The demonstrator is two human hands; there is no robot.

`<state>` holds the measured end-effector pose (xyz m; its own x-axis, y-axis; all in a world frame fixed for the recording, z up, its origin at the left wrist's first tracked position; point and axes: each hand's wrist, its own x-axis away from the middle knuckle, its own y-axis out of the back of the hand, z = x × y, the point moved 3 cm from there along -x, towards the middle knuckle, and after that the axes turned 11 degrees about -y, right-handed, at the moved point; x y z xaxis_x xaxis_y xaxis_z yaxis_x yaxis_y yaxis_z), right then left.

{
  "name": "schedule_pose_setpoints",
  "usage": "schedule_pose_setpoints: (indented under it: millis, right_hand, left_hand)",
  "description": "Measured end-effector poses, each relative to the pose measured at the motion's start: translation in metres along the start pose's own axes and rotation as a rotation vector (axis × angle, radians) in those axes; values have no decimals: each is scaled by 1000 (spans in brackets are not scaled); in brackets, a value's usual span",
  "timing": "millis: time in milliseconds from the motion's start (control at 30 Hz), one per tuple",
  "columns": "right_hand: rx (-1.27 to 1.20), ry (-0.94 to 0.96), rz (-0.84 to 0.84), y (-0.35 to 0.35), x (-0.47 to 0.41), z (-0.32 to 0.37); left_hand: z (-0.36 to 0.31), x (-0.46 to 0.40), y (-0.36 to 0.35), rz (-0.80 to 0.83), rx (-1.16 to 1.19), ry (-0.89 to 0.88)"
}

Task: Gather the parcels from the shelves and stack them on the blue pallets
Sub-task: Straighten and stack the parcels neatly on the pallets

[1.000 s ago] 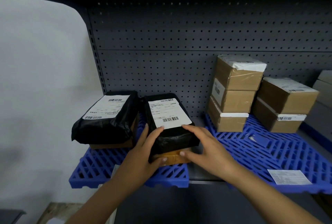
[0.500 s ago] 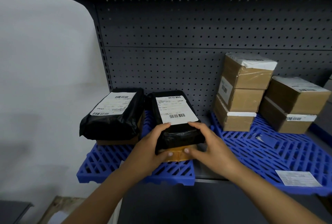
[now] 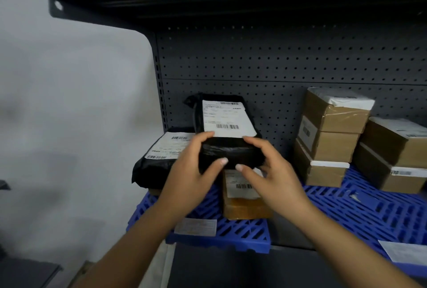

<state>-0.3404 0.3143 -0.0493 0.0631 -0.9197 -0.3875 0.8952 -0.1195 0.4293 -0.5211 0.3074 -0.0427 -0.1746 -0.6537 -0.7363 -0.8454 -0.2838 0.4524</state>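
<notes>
Both your bare forearms rise from the bottom of the frame and converge toward the centre. Your left hand [image 3: 191, 170] sits just left of centre, thumb up over the top edge of the black parcel [image 3: 227, 146], fingers [image 3: 220, 162] curled round its near face. Your right hand [image 3: 275, 172] mirrors it just right of centre, thumb on top and fingertips tucked underneath.

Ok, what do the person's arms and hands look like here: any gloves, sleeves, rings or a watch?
Both are bare. The left hand and right hand wear no gloves, and no rings show on the fingers. Both forearms are uncovered from the wrist to the frame's lower edge: no sleeve, watch or band in sight. The nails are short and unpainted.
</notes>
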Motion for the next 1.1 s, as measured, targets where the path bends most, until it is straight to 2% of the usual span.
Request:
schedule_pose_setpoints:
  millis: [100,267,367,533,633,800,933,1100]
  right_hand:
    - [61,38,80,-24,-8,25]
    - [172,43,287,-65,-22,41]
    - [174,30,312,-79,-26,38]
    - [-79,-75,206,-85,-27,33]
    - [-145,-150,237,-88,-32,33]
    - [-440,-434,343,-110,-43,31]
    - [-492,-540,328,-127,-49,21]
    - [-549,-566,318,-133,-48,16]
  left_hand:
    - [16,-6,33,-55,-10,39]
    - [57,1,67,-58,45,189]
    - [70,16,68,-61,60,249]
    - [77,25,65,-116,37,222]
    - [97,29,72,-130,-20,365]
    - [110,38,71,-96,303,497]
    - [118,45,60,-112,351,494]
    - [115,52,49,-177,326,516]
